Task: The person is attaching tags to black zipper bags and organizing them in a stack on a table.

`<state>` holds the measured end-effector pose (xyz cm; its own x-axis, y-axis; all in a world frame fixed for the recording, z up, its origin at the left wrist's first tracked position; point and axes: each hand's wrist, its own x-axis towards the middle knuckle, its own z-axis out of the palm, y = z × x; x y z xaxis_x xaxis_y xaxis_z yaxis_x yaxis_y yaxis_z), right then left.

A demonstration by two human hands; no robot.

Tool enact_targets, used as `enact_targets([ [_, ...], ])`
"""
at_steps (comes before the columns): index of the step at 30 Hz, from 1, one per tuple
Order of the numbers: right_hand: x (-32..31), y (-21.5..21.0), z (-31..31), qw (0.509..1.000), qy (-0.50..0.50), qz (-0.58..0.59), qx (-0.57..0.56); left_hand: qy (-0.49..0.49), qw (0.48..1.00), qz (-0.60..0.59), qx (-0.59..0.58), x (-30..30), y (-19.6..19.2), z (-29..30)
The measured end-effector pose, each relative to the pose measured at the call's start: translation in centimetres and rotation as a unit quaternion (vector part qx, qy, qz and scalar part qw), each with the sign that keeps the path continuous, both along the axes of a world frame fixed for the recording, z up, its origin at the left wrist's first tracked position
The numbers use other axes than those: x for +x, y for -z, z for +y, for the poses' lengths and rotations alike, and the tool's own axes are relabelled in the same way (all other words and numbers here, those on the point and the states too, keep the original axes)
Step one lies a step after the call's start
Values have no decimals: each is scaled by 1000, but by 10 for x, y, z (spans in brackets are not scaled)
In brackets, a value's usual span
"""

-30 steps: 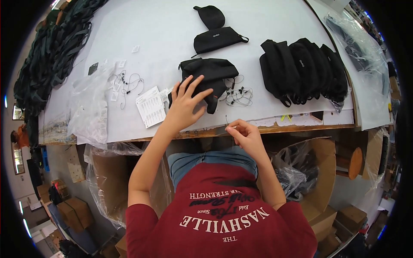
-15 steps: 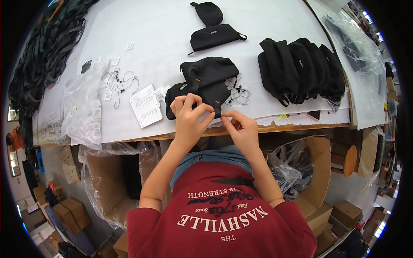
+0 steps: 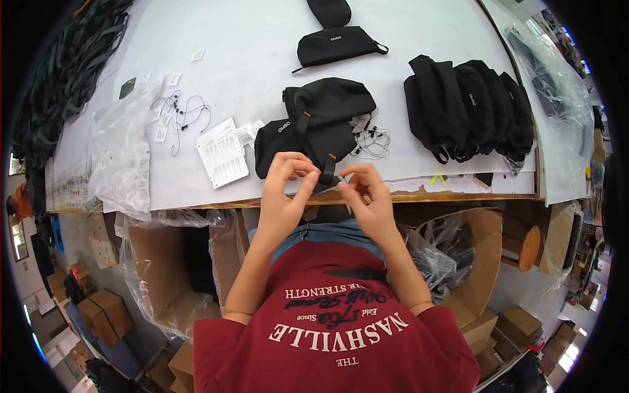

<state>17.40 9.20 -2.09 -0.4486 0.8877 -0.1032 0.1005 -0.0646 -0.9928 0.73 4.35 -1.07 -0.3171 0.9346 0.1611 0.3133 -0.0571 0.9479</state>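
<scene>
A black pouch [image 3: 331, 98] lies on top of other black pouches at the table's near side. From it a black strap loop [image 3: 329, 169] with an orange stitched tab hangs toward me. My left hand [image 3: 286, 190] is closed, thumb and fingertips pinching the loop's left side. My right hand [image 3: 368, 196] is closed at the loop's right end, its fingertips around a thin pale strip [image 3: 349, 208] seen edge-on; its kind cannot be made out. Printed white cards [image 3: 225, 154] lie left of the pouches, and thin black cords [image 3: 373, 142] lie right of them.
Several black pouches [image 3: 468, 108] are bunched at the right, and another pouch [image 3: 337, 49] lies farther off. A clear plastic bag [image 3: 124, 150], loose cords with tags [image 3: 187, 118] and a heap of black straps [image 3: 69, 72] are at left. Open cartons [image 3: 167, 262] stand below the table edge.
My left hand has lowered slightly and its fingers have drawn together by the strap loop. A pale strip now shows below my right fingertips. The whole view has shifted a little.
</scene>
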Motion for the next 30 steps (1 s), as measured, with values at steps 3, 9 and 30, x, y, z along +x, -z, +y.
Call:
enact_targets([
  [3, 7, 2, 1, 988, 8, 129, -80, -1, 989, -147, 22, -1, 1, -7],
  [9, 14, -7, 4, 979, -2, 186, -79, 59, 947, -313, -36, 3, -13, -16],
  [30, 6, -16, -16, 975, 26, 215, -51, 131, 950, -244, -142, 24, -22, -21],
])
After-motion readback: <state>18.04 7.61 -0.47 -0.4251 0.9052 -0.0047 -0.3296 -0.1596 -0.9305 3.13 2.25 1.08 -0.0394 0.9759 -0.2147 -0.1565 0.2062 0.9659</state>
